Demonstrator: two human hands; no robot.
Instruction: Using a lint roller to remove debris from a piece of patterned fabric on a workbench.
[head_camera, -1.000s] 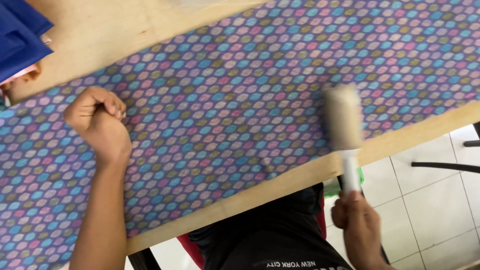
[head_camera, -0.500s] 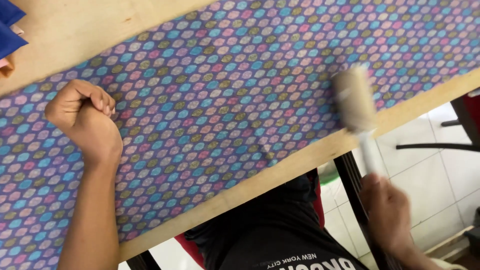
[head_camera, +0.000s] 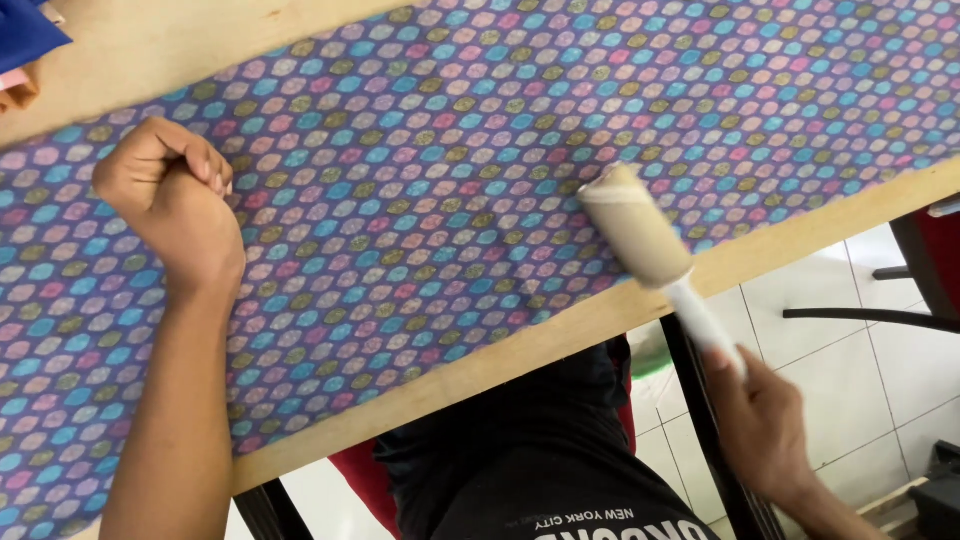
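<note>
The right hand (head_camera: 765, 430) grips the white handle of the lint roller (head_camera: 632, 226). The roller has moved left and now sits on the dotted cloth (head_camera: 450, 200) near the table (head_camera: 800, 235) edge. The left hand (head_camera: 175, 200), a closed fist, still presses the cloth flat.
</note>
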